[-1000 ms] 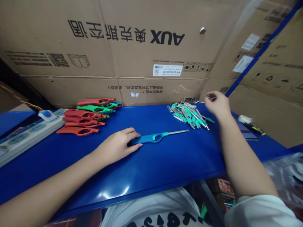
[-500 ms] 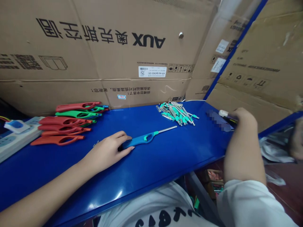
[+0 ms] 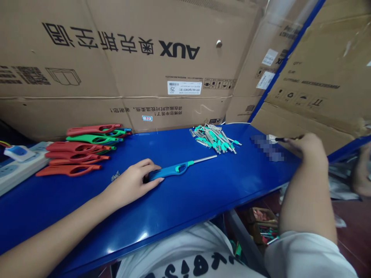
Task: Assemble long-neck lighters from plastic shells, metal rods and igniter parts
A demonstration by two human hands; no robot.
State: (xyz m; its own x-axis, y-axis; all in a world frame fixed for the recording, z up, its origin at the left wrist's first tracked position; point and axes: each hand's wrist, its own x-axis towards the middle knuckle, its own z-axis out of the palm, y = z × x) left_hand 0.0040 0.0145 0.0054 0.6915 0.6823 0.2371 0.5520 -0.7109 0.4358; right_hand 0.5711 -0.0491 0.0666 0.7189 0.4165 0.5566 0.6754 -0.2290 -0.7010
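Observation:
My left hand is closed around the rear end of a blue gas lighter, which lies on the blue table with its metal tube pointing right. A turquoise trigger shows in the lighter's finger hole. At the right end of the table, my right hand is closed on a slim dark object whose kind I cannot make out. A white piece sits at its far end, beside a blurred-out flat dark thing lying on the table. The fingertips of my right hand are partly hidden.
Red and green lighter shells lie stacked at the left, beside a white power strip. Metal tubes with turquoise parts form a pile at the back. Small metal bits lie behind my left wrist. Cardboard walls the table.
My right hand has shifted slightly to the right with the slim dark object in it. My left hand stays on the blue gas lighter. The view has shifted slightly.

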